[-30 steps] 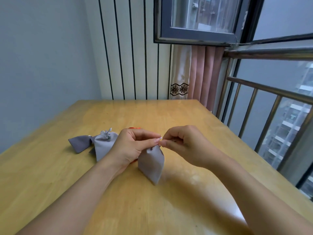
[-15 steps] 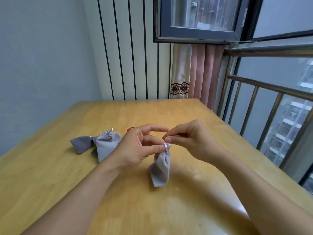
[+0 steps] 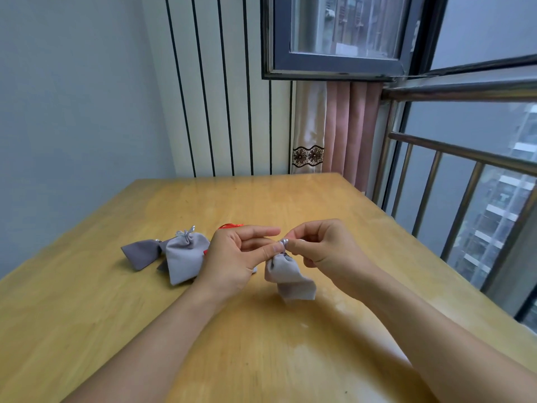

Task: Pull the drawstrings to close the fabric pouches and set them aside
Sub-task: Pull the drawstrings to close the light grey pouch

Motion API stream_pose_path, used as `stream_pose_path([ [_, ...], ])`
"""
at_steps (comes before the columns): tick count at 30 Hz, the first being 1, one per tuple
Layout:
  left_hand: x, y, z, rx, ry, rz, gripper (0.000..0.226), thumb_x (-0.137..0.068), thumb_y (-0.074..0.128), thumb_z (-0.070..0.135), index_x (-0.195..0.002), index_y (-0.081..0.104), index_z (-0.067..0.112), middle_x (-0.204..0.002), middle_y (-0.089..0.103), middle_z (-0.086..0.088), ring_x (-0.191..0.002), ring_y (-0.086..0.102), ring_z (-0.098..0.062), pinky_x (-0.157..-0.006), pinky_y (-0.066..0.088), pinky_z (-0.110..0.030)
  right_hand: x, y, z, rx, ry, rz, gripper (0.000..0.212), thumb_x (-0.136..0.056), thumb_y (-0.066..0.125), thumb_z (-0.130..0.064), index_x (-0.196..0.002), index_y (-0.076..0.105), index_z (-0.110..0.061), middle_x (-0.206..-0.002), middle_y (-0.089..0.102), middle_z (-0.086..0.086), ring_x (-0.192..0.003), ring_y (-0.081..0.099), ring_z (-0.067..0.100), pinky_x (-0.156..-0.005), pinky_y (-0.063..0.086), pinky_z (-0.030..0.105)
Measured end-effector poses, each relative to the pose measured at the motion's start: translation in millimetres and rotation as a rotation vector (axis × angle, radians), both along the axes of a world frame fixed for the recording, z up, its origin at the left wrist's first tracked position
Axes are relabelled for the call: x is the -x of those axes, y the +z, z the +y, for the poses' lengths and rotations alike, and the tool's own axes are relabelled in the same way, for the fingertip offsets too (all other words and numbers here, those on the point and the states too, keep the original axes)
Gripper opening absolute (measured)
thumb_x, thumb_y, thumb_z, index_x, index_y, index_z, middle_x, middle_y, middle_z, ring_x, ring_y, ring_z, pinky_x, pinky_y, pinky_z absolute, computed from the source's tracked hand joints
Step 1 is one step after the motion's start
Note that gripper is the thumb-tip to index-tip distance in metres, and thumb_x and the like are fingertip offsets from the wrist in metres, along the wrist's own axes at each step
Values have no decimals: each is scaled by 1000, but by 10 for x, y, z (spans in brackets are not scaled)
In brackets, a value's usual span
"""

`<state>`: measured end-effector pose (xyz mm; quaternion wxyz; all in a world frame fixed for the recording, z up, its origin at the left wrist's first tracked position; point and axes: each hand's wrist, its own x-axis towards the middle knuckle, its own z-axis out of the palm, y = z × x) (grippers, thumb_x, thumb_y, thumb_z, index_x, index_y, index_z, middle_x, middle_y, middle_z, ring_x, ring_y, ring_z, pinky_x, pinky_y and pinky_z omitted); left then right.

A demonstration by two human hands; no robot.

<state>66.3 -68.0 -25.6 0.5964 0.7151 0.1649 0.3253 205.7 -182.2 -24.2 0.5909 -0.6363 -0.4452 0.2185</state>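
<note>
Above wooden table, both hands pinching grey pouch

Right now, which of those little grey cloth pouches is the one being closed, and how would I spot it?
Start at the wooden table and find the two bare hands above its middle. The small light grey fabric pouch hangs between them, its gathered neck pinched by the left hand and right hand. Unlike the two grey pouches lying to the left, it is held up, not lying flat.

A red item peeks out at twelve o'clock of the left hand, mostly hidden behind it; what it is cannot be told. The tabletop runs off the bottom edge.
</note>
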Motion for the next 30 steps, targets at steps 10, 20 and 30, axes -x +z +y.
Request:
stream_pose_path([
  [10,-61,-67,28,-25,122,-26,4,-81,77,11,-80,76,15,-78,77,1,-75,69,-10,-76,53,-38,-5,-39,5,1,119,-31,17,-97,63,-15,-96,76,-4,-81,69,10,-68,55,11,-61,44,18],
  [20,-86,-71,12,-128,157,-50,7,-80,78,14,-76,73,16,-73,75,-5,-73,72,-18,-73,57,-31,-42,-103,44,21,126,315,35,-69,81,-25,-90,75,2,-92,72,18,-86,60,25,-82,44,38],
  [30,-37,-35,12,41,68,-82,25,-68,83,22,-91,74,17,-79,76,-9,-94,69,-37,-88,51,-57,-49,-74,7,133,354,345,49,-98,60,-29,-118,55,16,-103,60,17,-93,52,27,-79,45,29],
])
